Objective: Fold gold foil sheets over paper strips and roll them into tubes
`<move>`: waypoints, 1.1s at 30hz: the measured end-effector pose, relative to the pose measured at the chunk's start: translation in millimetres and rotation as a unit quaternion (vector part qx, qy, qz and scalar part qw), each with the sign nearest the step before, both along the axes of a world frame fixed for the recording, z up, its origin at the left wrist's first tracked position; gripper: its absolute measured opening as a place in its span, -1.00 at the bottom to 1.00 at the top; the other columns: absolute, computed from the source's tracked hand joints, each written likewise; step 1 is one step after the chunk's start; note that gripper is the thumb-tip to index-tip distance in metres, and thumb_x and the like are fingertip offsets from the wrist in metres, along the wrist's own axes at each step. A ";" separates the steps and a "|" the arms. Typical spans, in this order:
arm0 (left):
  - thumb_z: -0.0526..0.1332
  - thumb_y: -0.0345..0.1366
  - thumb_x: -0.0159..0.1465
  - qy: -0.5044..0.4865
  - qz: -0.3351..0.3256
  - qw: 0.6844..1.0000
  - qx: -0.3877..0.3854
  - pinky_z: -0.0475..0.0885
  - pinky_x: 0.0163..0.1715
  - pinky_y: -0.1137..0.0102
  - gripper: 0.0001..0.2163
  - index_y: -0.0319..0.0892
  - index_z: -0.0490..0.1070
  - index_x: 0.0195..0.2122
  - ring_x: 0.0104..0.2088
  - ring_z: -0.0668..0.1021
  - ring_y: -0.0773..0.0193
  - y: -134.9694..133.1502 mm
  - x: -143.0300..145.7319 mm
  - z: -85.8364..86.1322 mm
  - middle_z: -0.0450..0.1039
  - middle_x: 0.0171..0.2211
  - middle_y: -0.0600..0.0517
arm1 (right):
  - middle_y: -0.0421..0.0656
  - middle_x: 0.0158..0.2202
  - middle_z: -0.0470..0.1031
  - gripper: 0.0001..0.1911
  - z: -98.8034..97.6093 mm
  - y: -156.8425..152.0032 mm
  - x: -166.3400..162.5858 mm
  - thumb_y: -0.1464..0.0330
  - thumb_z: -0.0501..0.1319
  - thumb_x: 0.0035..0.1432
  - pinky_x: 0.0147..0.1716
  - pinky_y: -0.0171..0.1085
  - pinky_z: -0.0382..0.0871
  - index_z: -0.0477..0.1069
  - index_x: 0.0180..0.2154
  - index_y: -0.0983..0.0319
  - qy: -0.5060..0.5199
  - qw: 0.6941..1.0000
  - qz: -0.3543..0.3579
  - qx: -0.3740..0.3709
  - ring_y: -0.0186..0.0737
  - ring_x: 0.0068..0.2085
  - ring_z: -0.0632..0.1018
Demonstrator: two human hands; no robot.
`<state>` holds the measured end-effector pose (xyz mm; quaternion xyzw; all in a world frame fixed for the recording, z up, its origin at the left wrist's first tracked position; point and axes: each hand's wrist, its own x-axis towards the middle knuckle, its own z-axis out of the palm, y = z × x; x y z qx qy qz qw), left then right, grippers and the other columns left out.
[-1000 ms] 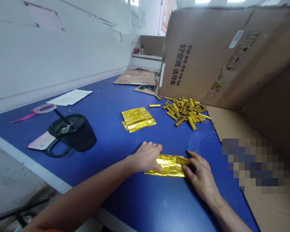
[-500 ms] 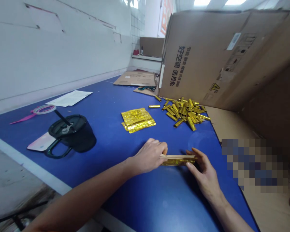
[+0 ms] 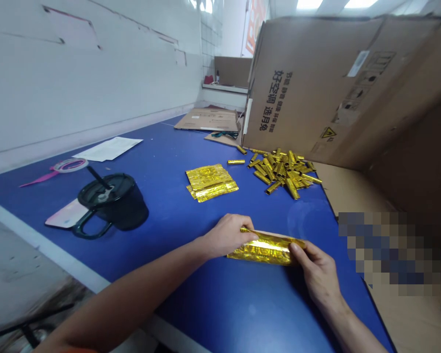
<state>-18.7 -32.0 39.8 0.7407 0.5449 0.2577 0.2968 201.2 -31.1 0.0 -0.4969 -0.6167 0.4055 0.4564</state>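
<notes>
Between my two hands is a sheet of gold foil paper (image 3: 266, 250), its shiny side toward me and its upper edge curled over. My left hand (image 3: 230, 236) pinches its left end, thumb in front and fingers behind. At the right end my right hand (image 3: 318, 269) grips it the same way, thumb on the foil. Beyond my left hand lies a small stack of flat gold foil sheets (image 3: 211, 182). Farther right is a heap of rolled gold foil tubes (image 3: 279, 169), with one single tube (image 3: 236, 162) lying apart to its left.
A dark lidded mug (image 3: 113, 201) with a straw stands at left, near a phone (image 3: 66, 214), a roll of pink tape (image 3: 70, 165) and white papers (image 3: 112, 148). A large cardboard box (image 3: 308, 88) rises behind the heap. Flat cardboard (image 3: 208, 120) lies at the blue table's (image 3: 169, 162) far end.
The foil sheet has turned from nearly edge-on to showing its broad gold face. My right hand has closed its thumb onto the right end; my left hand keeps its hold.
</notes>
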 end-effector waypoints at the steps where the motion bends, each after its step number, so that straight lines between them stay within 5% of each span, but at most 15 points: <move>1: 0.13 -0.22 0.10 -0.005 0.001 1.000 0.005 0.23 -0.40 0.48 -0.85 -0.17 0.41 -0.44 -0.41 0.43 0.34 0.1 0.2 -0.4 0.41 -0.48 0.12 | -0.20 -0.51 0.46 -0.77 -0.4 0.4 0.1 0.22 0.20 -0.05 -0.42 -0.31 0.32 0.47 -0.43 0.25 0.004 1.000 0.002 0.001 -0.25 -0.45 0.43; 24: 0.13 -0.29 0.10 0.008 -0.005 1.000 0.013 0.26 -0.40 0.47 -0.90 -0.17 0.38 -0.44 -0.38 0.44 0.32 -2.7 4.1 -0.8 0.42 -0.45 0.10 | -0.29 -0.66 0.27 -0.70 -1.2 1.0 -2.3 0.16 0.22 -0.09 -0.62 -0.39 0.15 0.32 -0.60 0.27 0.062 0.996 -0.022 -0.066 -0.38 -0.60 0.26; 29: 0.07 -0.30 0.14 0.054 0.008 0.998 0.011 0.27 -0.37 0.43 -0.89 -0.16 0.36 -0.40 -0.38 0.44 0.30 1.0 5.7 -10.1 0.42 -0.44 0.09 | -0.31 -0.71 0.14 -0.64 2.3 -0.9 -4.9 0.11 0.15 -0.07 -0.68 -0.40 0.07 0.24 -0.66 0.24 -0.033 0.998 -0.056 -0.014 -0.41 -0.64 0.18; 33: 0.08 -0.29 0.17 0.144 0.033 0.985 0.084 0.25 -0.24 0.34 -0.88 -0.19 0.36 -0.37 -0.30 0.41 0.23 1.3 7.8 -13.7 0.41 -0.38 0.03 | -0.31 -0.71 0.13 -0.61 -0.3 3.2 -0.1 0.08 0.06 0.01 -0.68 -0.40 0.07 0.21 -0.65 0.23 -0.165 0.983 -0.069 0.040 -0.39 -0.63 0.19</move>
